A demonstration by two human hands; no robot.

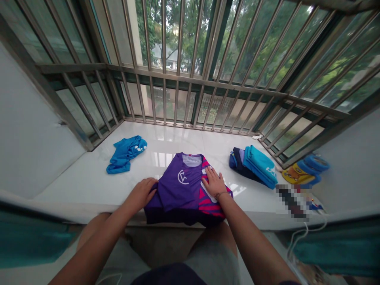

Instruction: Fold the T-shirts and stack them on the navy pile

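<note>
A purple T-shirt with a white logo and a pink-striped side lies front up on the white ledge, its collar toward the window. Its dark lower part hangs over the ledge's front edge near my knees. At the shirt's left edge, my left hand has its fingers curled on the fabric, which is creased there. My right hand lies flat on the striped side with its fingers stretched out. The shirt's right sleeve is partly covered by my right hand and wrist.
A crumpled blue shirt lies on the left of the white ledge. Folded blue and dark clothes are stacked on the right. Beyond them are a yellow-and-blue item, a blurred-out patch and a white cable. Metal window bars enclose the back.
</note>
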